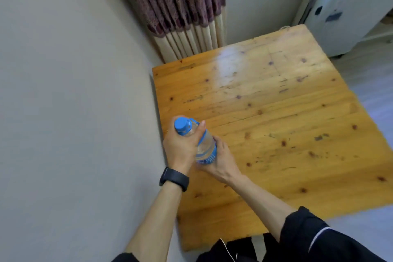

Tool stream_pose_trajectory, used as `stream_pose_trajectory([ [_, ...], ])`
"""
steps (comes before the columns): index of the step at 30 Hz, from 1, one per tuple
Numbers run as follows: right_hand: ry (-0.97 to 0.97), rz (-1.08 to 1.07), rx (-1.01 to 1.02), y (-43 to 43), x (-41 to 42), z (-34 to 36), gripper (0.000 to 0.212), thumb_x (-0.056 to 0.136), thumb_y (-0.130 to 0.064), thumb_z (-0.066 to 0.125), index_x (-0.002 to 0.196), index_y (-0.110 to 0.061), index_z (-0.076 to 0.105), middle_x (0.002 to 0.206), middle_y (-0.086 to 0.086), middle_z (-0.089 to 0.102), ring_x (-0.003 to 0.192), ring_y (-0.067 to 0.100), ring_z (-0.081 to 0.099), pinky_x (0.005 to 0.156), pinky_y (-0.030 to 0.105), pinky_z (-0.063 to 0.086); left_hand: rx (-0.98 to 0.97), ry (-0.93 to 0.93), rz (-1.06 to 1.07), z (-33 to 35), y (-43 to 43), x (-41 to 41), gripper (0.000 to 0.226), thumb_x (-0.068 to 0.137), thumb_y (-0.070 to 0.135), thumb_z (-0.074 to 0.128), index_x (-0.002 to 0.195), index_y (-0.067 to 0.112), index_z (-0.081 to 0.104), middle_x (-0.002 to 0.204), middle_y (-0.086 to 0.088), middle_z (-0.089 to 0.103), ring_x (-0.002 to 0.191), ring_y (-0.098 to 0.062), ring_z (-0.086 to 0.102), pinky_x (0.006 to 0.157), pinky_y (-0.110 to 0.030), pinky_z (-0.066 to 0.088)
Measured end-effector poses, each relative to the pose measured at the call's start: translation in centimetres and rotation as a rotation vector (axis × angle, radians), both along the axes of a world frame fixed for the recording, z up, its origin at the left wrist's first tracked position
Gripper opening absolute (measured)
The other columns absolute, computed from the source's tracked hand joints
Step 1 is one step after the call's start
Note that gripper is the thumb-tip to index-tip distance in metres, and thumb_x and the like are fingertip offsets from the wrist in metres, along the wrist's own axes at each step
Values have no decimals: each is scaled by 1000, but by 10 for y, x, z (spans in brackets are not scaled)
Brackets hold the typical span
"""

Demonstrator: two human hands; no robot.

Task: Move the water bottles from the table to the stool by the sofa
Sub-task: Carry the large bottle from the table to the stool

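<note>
Dark sleeves frame the bottom edge, and both bare forearms reach forward from them. Furthest left is the plain grey wall (pixel 74 91). Next comes the black wristband (pixel 174 178) on the left wrist. The left hand (pixel 180 147) is wrapped round the neck of the clear plastic water bottle (pixel 205 147), just under its blue screw cap (pixel 181 126), probably to steady the top. The bottle tilts, cap toward the wall, above the left edge of the knotty orange pine tabletop (pixel 276 123); whether its base touches the wood is hidden. The right hand (pixel 221 161) clasps the lower body, likely bearing the weight for lifting away. Neither stool nor sofa shows. Far right stands a white hard-shell suitcase (pixel 348 6).
</note>
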State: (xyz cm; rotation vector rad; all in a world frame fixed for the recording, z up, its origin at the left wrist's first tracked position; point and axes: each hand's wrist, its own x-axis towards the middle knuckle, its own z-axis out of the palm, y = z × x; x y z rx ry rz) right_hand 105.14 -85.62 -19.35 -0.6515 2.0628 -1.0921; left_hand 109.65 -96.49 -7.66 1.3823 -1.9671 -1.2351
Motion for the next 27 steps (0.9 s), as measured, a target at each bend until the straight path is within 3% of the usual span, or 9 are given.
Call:
stream_pose_trajectory([
  [3,69,-177,74,76,-17,19,95,59,-49,84,138,-23,39,125,-5,51,116,15,50,94,39,50,111,75,-198,8,52,-32,38,74,39,86,94,24,57,78,9,63,67,-2,59,66,-21,49],
  [6,141,-322,124,157,-42,49,89,58,-47,85,130,-26,36,118,-8,54,108,15,57,84,39,53,248,148,-357,21,112,-69,36,71,45,86,87,32,56,79,6,67,75,-19,66,71,-38,55],
  [10,238,-561,203,260,-63,94,86,58,-39,86,126,-25,33,114,-7,57,102,19,60,76,37,51,404,200,-631,53,201,-123,48,70,50,86,89,14,59,74,5,66,70,-14,64,69,-34,54],
  [17,336,-968,207,415,-80,156,64,60,-33,80,108,-48,40,104,-20,57,94,6,58,72,22,47,396,250,-1087,108,372,-200,41,74,40,85,91,14,57,71,14,62,69,-4,61,65,-25,50],
  [20,352,-1021,252,481,-83,165,65,62,-35,82,109,-49,39,102,-23,55,92,4,57,73,24,49,407,234,-1198,115,440,-217,44,75,43,84,93,13,58,81,2,67,79,-15,67,72,-38,56],
  [23,362,-1017,318,542,-91,167,72,63,-43,81,122,-42,40,110,-21,54,99,8,59,77,27,48,421,196,-1223,117,504,-230,41,73,45,84,92,19,59,85,4,69,84,-15,68,77,-44,59],
  [27,378,-1003,350,616,-119,175,71,62,-48,79,121,-41,40,113,-18,59,99,12,62,79,34,55,416,193,-1226,124,575,-260,42,71,48,85,90,20,59,86,2,69,86,-18,69,78,-49,58],
])
